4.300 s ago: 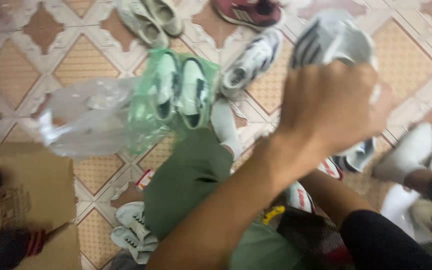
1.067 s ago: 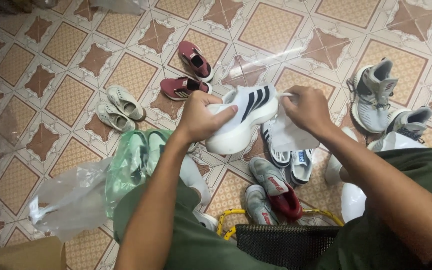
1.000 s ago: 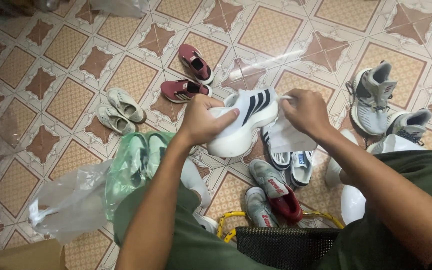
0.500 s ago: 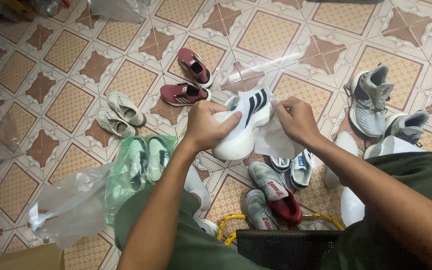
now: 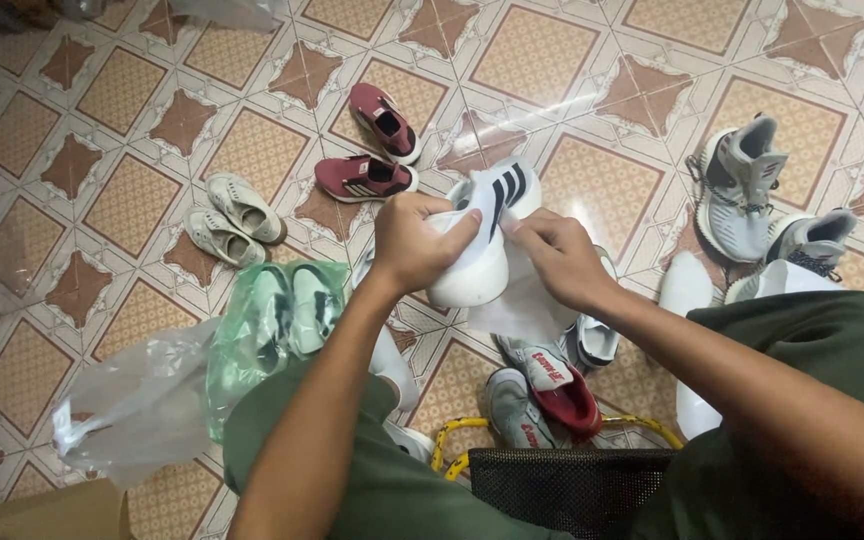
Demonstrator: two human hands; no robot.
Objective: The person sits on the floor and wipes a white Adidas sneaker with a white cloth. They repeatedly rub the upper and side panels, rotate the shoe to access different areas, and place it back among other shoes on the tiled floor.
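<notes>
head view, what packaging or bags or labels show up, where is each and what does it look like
Clear plastic bag: on the tiled floor at lower left, crumpled, see-through.
Green plastic bag: beside the clear one, translucent, a pair of pale shoes inside.
Cardboard box: bottom left corner, brown, only an edge shows.
Thin clear wrap: under the white sneaker held by left hand and right hand.
No signs or screens.

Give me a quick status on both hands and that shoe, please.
Left hand gripping white sneaker at its side. Right hand pinching thin white wrap against it. Sneaker held above floor; grey-and-red pair directly beneath.
</notes>
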